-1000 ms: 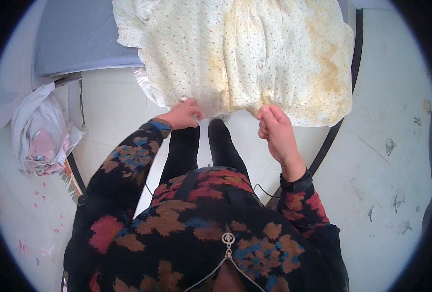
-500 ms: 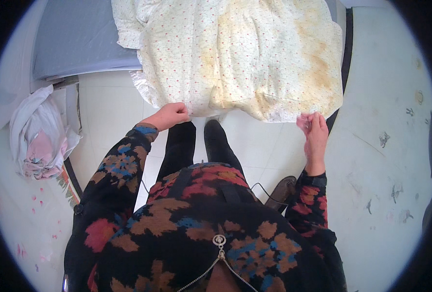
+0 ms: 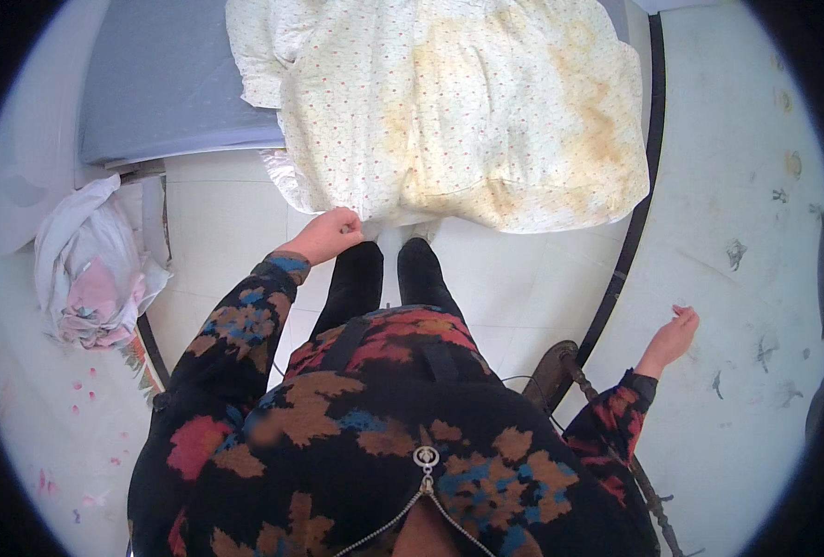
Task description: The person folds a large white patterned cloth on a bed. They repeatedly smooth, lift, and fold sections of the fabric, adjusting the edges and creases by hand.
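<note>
A pale padded cloth (image 3: 486, 121) with small red flecks and yellow-brown stains spreads from the top edge toward me. Its left side has a ruffled white edge, and part of it lies on a grey-blue surface. My left hand (image 3: 331, 235) is closed at the near left edge, pinching the padded cloth between thumb and fingers. Well off to the right of the cloth is my right hand (image 3: 672, 340), in front of the pale wall. Its fingers are loosely bent and slightly apart, with nothing seen in them.
The grey-blue padded surface (image 3: 166, 84) is at the upper left. A white bag (image 3: 82, 232) with pink cloth in it sits on the left. Dark turned wood (image 3: 648, 492) stands at the lower right, beside my right arm. White floor tiles (image 3: 217, 209) lie below.
My right hand has let go of the cloth's near right edge and swung right and back toward me. My left hand stays at the near left edge.
</note>
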Action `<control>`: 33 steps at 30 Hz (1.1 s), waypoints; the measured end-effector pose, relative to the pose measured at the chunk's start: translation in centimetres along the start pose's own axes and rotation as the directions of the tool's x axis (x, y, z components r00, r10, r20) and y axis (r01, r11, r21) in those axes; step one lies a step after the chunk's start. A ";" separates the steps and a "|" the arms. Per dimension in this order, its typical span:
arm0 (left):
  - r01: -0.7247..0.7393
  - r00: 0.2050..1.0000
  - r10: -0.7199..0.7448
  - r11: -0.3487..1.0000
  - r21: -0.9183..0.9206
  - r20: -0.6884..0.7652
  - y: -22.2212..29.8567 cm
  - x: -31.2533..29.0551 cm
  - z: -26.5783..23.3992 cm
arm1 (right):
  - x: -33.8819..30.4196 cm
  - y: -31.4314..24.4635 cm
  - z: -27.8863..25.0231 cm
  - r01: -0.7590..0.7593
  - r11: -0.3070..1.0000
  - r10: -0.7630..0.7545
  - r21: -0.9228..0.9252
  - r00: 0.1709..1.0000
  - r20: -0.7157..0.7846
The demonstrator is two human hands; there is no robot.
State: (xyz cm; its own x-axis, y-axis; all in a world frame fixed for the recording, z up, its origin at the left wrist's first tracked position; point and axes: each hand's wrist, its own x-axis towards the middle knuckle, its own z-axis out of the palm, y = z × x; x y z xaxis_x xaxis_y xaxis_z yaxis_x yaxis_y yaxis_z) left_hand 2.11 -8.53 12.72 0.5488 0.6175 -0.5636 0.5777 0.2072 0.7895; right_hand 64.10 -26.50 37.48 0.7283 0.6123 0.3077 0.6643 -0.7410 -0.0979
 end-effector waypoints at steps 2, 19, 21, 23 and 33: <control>0.019 0.999 -0.022 0.995 -0.099 -0.023 0.4 -1.0 -0.1 | 0.7 0.9 -0.3 0.064 0.997 -0.059 0.034 0.991 -0.123; 0.101 0.993 -0.103 0.994 -0.044 -0.051 -4.3 0.3 0.5 | 6.7 27.1 -18.9 -0.279 -0.232 0.282 0.932 0.898 0.339; 0.047 0.996 -0.048 0.999 -0.013 -0.074 -4.5 0.9 0.6 | 4.7 31.5 -24.5 -0.186 -0.063 0.463 0.981 0.865 0.194; 0.011 0.997 -0.010 1.000 0.006 -0.072 -4.6 1.6 0.7 | 1.9 31.6 -29.2 -0.144 0.144 0.561 0.979 0.827 0.039; 0.069 0.989 -0.051 0.989 -0.132 0.141 -2.0 -1.5 0.4 | -12.5 -3.1 -5.8 -0.559 0.559 -0.042 0.612 0.719 0.694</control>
State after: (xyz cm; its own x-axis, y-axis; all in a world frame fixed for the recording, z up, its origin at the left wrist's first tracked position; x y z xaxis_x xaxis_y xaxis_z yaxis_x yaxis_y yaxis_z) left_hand 0.35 -10.19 11.90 0.5985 0.4930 -0.6315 0.5299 0.3476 0.7736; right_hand 51.94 -33.47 39.41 0.6125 0.6623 -0.4316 0.0672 -0.5876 -0.8064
